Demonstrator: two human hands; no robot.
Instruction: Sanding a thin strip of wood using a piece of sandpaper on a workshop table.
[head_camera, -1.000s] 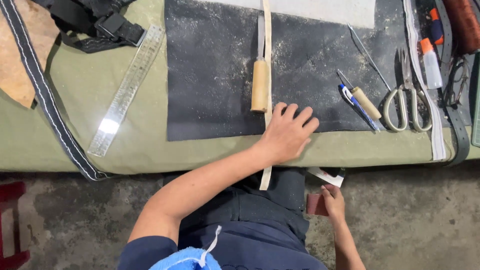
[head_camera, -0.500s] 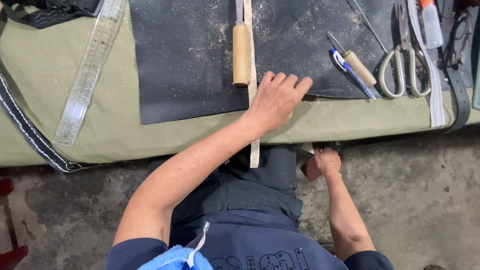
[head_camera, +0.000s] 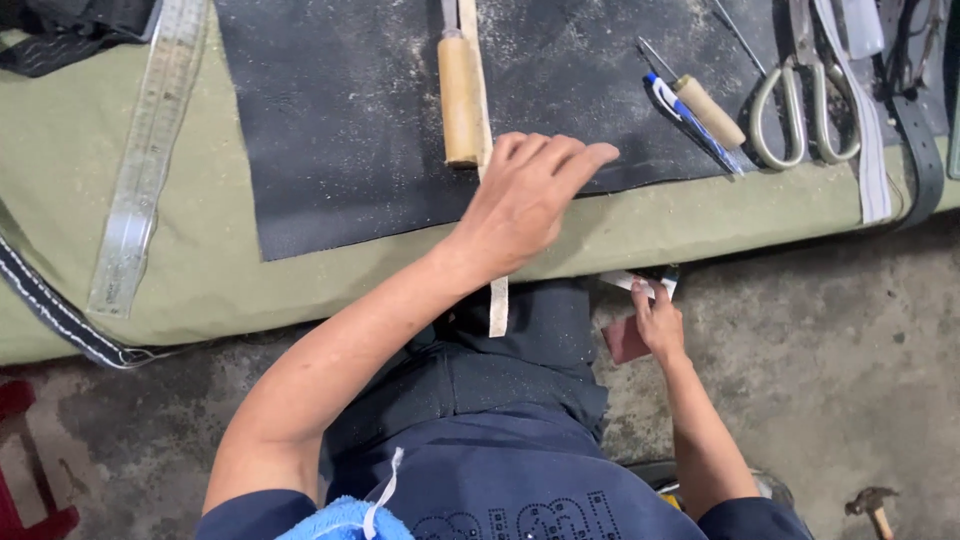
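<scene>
My left hand (head_camera: 530, 200) lies flat, palm down, on the front edge of a black mat (head_camera: 340, 130). It presses on a pale narrow strip (head_camera: 498, 305) that runs up the mat and hangs over the table's front edge. A wooden-handled tool (head_camera: 460, 100) lies beside the strip, just beyond my fingers. My right hand (head_camera: 657, 322) is below the table edge, holding a small reddish-brown piece (head_camera: 622, 342). A small white object (head_camera: 640, 283) sits at its fingertips.
A clear ruler (head_camera: 140, 180) lies on the olive cloth at left, with a stitched black strap (head_camera: 60, 318) near it. Right of the mat lie a wooden-handled awl (head_camera: 712, 112), a blue pen (head_camera: 690, 125), scissors (head_camera: 800, 125) and a dark belt (head_camera: 915, 150). A hammer (head_camera: 870, 505) lies on the concrete floor.
The view has dropped, so the table sits higher in the picture. My left hand stays on the strip at the mat's edge. My right hand has risen with the brown piece toward the table edge.
</scene>
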